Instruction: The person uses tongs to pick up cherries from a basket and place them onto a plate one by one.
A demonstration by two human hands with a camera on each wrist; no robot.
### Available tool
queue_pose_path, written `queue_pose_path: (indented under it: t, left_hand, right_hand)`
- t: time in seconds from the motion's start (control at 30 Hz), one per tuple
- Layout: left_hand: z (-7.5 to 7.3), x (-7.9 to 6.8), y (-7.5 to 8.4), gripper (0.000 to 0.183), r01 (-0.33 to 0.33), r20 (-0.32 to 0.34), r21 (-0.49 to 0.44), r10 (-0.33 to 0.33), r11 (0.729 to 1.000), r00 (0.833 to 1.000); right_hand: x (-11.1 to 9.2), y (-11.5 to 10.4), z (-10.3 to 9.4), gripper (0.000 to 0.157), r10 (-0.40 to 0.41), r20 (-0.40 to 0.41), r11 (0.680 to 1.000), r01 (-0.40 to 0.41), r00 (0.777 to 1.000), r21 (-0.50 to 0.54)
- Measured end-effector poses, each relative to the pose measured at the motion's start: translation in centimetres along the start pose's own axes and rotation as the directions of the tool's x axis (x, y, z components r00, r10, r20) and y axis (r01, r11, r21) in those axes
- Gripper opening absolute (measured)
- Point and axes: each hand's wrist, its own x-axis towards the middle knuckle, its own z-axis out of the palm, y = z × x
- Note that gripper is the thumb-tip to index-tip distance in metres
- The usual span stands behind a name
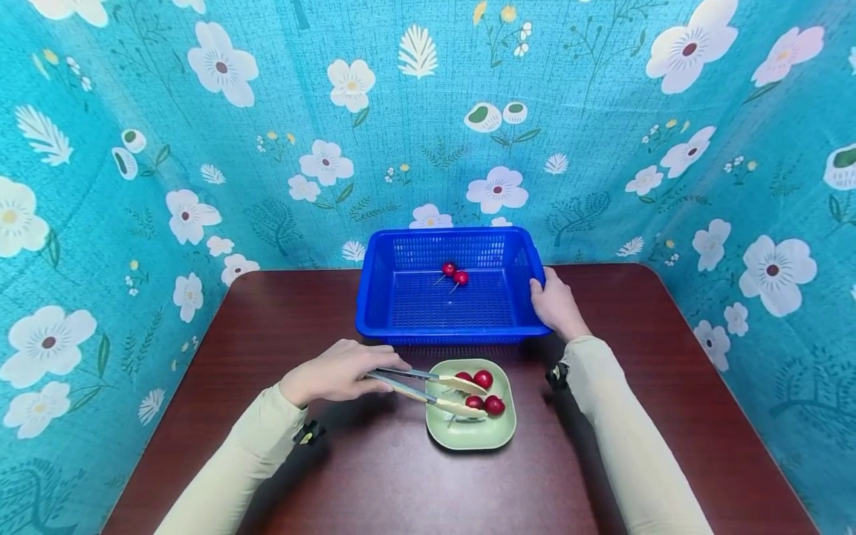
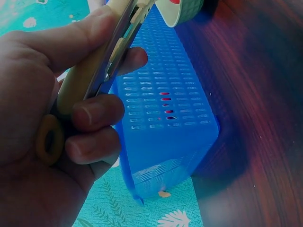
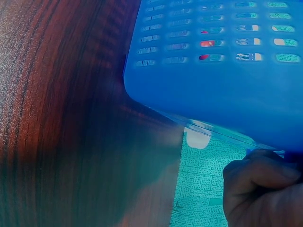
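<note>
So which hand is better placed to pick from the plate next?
Probably the left hand: it holds the tongs, which reach over the plate, while the right hand grips the basket.

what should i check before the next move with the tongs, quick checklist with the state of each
1. Left hand holding the tongs: ok, fingers wrapped around the handles.
2. Tongs' tips over the plate: ok, they reach in from its left side.
3. Firm grip on a red piece: cannot tell; one shows between the tips, but contact is unclear.
4. Basket held: ok, the right hand grips its right side.
5. Space in the basket: ok, two red pieces lie inside with bare floor around them.
6. Plate fully transferred: not ok, four red pieces are on it.
</note>
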Motion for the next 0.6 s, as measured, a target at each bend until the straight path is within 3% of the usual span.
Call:
queue_pose_path:
  t: [0.3, 0.6]
  left_hand:
    - [-0.5, -0.2, 0.2, 0.04, -0.008, -0.015, 0.003, 0.008, 1.0, 1.0]
    - [-1.8, -0.9, 0.7, 0.043, 0.071, 0.029, -0.022, -0.07, 0.997, 0.997]
  right_hand:
    - [0.0, -0.1, -0.1, 0.056, 0.003, 0.001, 1.0, -0.003, 1.0, -0.004]
    - [-0.1, -0.2, -0.1, 0.056, -0.005, 0.005, 1.0, 0.006, 1.0, -0.013]
